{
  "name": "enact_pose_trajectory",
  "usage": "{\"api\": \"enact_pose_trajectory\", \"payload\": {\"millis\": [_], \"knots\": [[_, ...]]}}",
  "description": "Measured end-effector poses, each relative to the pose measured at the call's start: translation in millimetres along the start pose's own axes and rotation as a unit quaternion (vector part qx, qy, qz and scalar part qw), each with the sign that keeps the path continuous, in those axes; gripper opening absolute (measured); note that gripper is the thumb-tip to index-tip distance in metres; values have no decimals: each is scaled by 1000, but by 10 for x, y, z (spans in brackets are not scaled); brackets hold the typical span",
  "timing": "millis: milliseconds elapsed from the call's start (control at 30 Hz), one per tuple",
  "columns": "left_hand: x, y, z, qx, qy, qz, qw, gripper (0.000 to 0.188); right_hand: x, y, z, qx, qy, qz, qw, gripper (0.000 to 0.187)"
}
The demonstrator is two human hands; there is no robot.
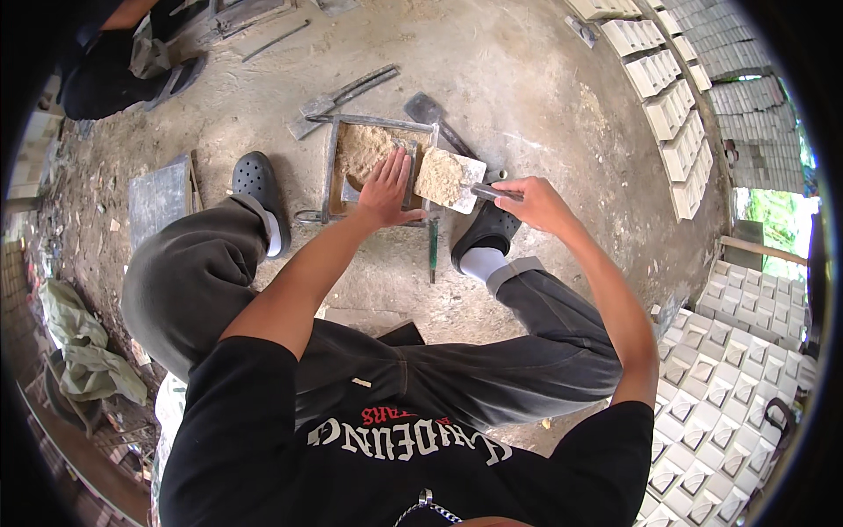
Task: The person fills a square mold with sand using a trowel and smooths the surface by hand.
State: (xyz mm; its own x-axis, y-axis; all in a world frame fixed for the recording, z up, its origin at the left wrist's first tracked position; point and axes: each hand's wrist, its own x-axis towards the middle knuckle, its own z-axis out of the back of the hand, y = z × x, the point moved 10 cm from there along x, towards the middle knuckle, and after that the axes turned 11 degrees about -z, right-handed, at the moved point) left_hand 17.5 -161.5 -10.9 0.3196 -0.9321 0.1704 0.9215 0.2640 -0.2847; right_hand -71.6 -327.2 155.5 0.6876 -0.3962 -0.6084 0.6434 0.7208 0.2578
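Note:
A square mould frame point(333, 167) of dark metal sits on the floor between my feet, with pale crumbly mix point(360, 151) inside. Over its right part my left hand point(385, 191) lies with fingers stretched out and thumb apart; it seems to touch the frame or the mix. My right hand point(529, 207) is closed round the dark handle of a flat white scoop point(475, 171). A heap of the same pale mix point(439, 176) rests on the scoop, level with the mould's right side. What lies under my left palm is hidden.
Beyond the mould lie a long-handled metal tool point(342, 101) and a dark trowel point(425, 109). A green-handled tool point(433, 250) lies nearer me. A grey slab point(158, 204) is at left. Pale moulded blocks point(672, 114) line the right. Another person's leg point(105, 83) shows at upper left.

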Motion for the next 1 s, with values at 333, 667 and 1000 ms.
{"api": "enact_pose_trajectory", "payload": {"millis": [333, 667, 1000], "knots": [[47, 44, -14, -12, -9, 1, 1000, 119, 136, 338, 131, -64, 20, 15, 998, 32], [186, 37, 26, 11, 9, -13, 1000, 100, 258, 462, 270, -105, -48, 25, 993, 28], [-121, -396, -33, -23, 32, -225, 973, 73, -93, 832, 154, -200, -74, 49, 976, 22]]}}
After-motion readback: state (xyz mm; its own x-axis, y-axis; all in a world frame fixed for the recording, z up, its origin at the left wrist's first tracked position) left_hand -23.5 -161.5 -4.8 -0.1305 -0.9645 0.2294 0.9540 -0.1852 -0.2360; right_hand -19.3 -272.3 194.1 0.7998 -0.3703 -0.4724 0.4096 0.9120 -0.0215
